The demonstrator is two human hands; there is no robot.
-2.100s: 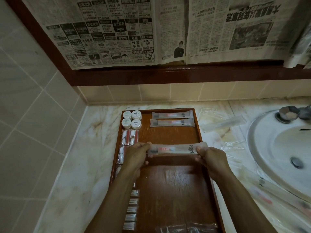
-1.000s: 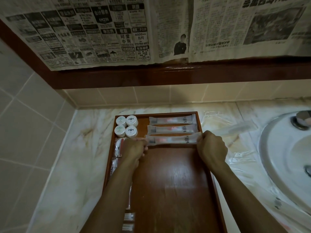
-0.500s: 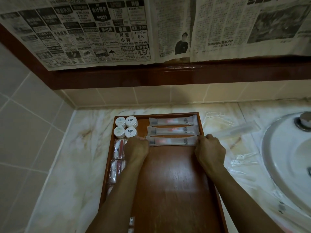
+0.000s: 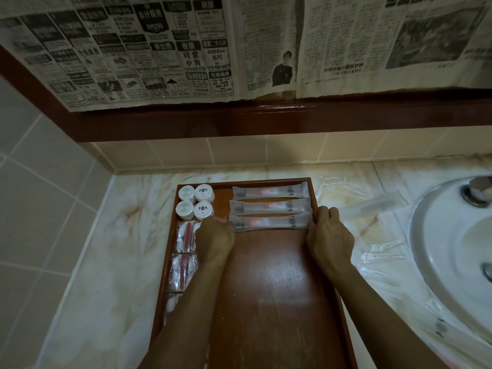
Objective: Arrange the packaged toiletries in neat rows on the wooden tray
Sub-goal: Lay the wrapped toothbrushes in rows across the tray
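A long wooden tray (image 4: 266, 302) lies on the marble counter. At its far right, three long packaged toothbrush kits lie in a row; the nearest, third packet (image 4: 269, 223) lies flat on the tray. My left hand (image 4: 214, 239) pinches its left end and my right hand (image 4: 328, 235) pinches its right end. Several round white jars (image 4: 195, 202) stand in the tray's far left corner. Below them small wrapped packets (image 4: 185, 241) run down the left edge, partly hidden by my left forearm.
More clear-wrapped packets (image 4: 378, 206) lie loose on the counter right of the tray. A white sink (image 4: 458, 249) with a tap sits at the right. The tiled wall, a dark wooden ledge (image 4: 266, 115) and hanging newspaper rise behind.
Both hands carried the third packet away from me and set it down on the tray under the other two. Over the last half second they hardly moved.
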